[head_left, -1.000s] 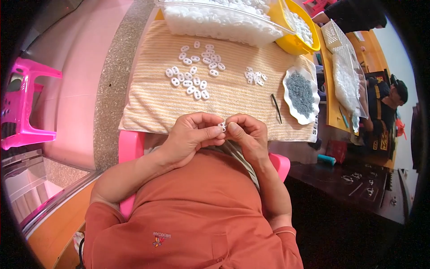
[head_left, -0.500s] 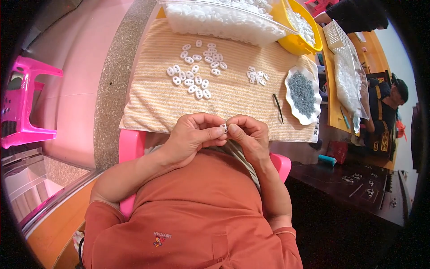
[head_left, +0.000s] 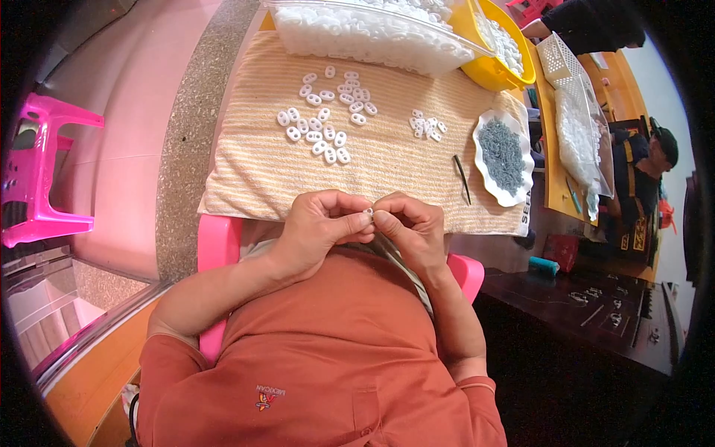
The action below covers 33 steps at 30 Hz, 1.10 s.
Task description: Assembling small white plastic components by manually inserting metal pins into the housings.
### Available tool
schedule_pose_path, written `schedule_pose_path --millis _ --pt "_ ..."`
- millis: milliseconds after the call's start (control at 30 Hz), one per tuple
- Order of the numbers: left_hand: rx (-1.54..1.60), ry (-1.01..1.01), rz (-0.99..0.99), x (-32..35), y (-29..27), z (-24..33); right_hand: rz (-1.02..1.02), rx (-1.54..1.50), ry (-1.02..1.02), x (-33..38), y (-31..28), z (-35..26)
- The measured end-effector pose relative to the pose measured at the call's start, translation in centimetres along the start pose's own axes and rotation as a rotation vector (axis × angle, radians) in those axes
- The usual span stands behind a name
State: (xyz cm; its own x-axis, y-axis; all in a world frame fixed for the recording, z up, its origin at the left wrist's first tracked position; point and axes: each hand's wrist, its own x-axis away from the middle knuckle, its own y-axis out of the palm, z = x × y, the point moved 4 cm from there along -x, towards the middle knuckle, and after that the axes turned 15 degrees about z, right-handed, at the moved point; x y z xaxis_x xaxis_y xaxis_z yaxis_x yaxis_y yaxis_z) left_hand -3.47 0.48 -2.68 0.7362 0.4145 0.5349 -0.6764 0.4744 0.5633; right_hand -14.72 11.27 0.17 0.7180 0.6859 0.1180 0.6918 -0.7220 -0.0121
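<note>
Close to my body, just off the near edge of the towel, my left hand and my right hand meet fingertip to fingertip. Between the thumbs and index fingers of both is a small white plastic piece, mostly covered by the fingers. Ahead on the striped towel lie several loose white oval pieces with two dark holes each. A cluster of smaller white pieces sits to their right. Beyond my right hand lies a thin dark stick-like tool, beside a white wavy-rimmed dish of small grey parts.
A clear bin full of white pieces stands at the far edge, next to a yellow basin. On the right are another table with a white basket and a person. A pink stool stands left.
My right fingers have shifted slightly left and closed further over the small white piece, so less of it shows. Everything on the towel stays in place.
</note>
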Motion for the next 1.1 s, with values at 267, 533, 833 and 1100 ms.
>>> schedule_pose_path --millis 267,533,833,1100 --pt "-0.016 0.021 -0.003 0.0 0.1 0.2 0.059 0.068 0.081 0.3 0.1 -0.5" --pt "0.011 -0.007 -0.010 0.0 0.3 0.3 0.064 -0.001 0.093 0.5 0.2 -0.1" --pt "0.017 -0.003 -0.014 -0.1 0.0 0.5 0.084 -0.055 0.143 0.0 0.2 -0.2" --pt "0.092 0.043 0.017 0.7 -0.5 1.2 0.001 0.248 -0.106 -2.7 0.6 -2.3"
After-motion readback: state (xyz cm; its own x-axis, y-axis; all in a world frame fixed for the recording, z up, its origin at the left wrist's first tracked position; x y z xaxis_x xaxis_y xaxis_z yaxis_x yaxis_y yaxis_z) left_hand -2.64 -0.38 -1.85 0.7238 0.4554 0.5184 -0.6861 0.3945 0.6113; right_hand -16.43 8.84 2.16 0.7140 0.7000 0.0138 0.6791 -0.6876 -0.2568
